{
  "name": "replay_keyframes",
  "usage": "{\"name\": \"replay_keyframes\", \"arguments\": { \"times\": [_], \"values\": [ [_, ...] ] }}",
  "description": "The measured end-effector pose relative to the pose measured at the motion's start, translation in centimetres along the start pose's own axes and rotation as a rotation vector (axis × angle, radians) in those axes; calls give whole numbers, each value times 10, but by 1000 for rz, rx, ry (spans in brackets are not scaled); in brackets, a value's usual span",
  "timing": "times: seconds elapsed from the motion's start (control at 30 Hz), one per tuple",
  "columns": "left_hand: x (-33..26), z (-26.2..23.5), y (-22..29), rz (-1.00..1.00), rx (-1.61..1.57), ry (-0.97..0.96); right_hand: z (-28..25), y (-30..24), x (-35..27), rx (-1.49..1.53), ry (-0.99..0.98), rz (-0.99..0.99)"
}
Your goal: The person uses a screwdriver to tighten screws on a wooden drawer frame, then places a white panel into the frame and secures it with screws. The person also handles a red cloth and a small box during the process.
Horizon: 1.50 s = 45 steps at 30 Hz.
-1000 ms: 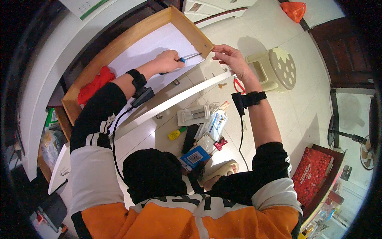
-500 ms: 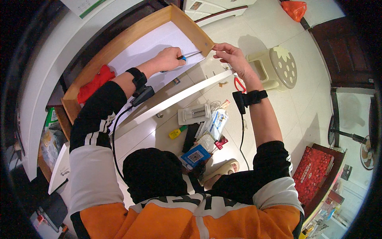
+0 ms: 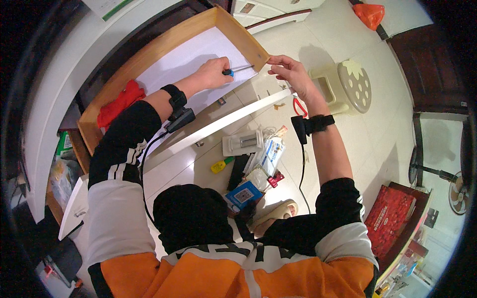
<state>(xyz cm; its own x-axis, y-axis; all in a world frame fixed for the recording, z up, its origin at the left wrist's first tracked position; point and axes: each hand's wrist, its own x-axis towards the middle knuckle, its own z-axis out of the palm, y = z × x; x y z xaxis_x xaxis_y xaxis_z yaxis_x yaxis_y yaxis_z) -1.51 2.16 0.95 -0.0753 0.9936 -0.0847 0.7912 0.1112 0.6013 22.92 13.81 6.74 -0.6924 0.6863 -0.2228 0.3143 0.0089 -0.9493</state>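
Note:
A screwdriver (image 3: 243, 67) with a blue and black handle is gripped in my left hand (image 3: 213, 72), which is closed around it. Its metal shaft points right, with the tip at the inner side of the drawer's near right corner. The wooden drawer (image 3: 243, 43) has a white lining. From outside, the fingertips of my right hand (image 3: 292, 74) pinch that same corner; whether a small part lies between them cannot be made out. Below the drawer, a white panel (image 3: 218, 127) slants across, its upper end close to my right wrist.
A red cloth (image 3: 119, 103) lies in the drawer's left end. Red-handled scissors (image 3: 299, 107), a yellow bottle (image 3: 218, 166), a white device (image 3: 242, 143) and a blue card (image 3: 243, 194) are on the tiled floor. A beige stool (image 3: 343, 89) stands right. Cables hang from both wrist straps.
Both hands keep their places at the drawer corner, and the screwdriver stays in my left hand. The whole picture has shifted only slightly.

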Motion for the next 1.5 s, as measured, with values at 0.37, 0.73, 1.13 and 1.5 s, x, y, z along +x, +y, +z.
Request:
{"name": "replay_keyframes", "arguments": {
  "times": [0.37,0.73,1.13,1.5],
  "values": [
    [5,-3,0,-117,-33,-115,0,1,0,10,-3,-12],
    [-2,-6,9,-82,87,-35,1,-1,-1,13,4,-1],
    [3,-6,2,-52,59,-63,1,0,0,-3,8,-14],
    [7,-15,2,-247,-214,-276,-1,4,1,7,-5,-23]
  ]
}}
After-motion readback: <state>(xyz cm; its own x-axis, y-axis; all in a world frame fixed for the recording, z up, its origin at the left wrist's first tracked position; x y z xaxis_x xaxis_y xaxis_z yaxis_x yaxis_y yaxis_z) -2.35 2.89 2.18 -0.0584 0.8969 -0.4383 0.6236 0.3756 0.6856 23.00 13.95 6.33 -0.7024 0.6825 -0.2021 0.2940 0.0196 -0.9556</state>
